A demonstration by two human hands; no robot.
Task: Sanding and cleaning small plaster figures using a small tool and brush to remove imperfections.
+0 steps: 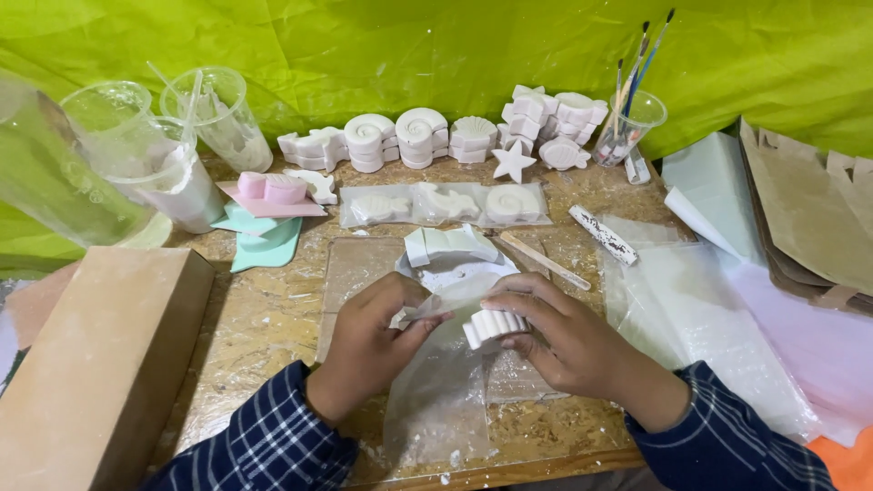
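My right hand grips a white ridged plaster shell near the middle of the table. My left hand pinches the edge of a clear plastic bag that hangs down toward the table's front edge, right beside the shell. Both sleeves are dark blue plaid. Just beyond my hands lies a white mould piece on a clear plastic sheet.
A row of white plaster shells and a starfish lines the back. Clear cups stand back left, a brush cup back right. A bagged set of casts, a wooden stick, a cardboard box and paper bags surround me.
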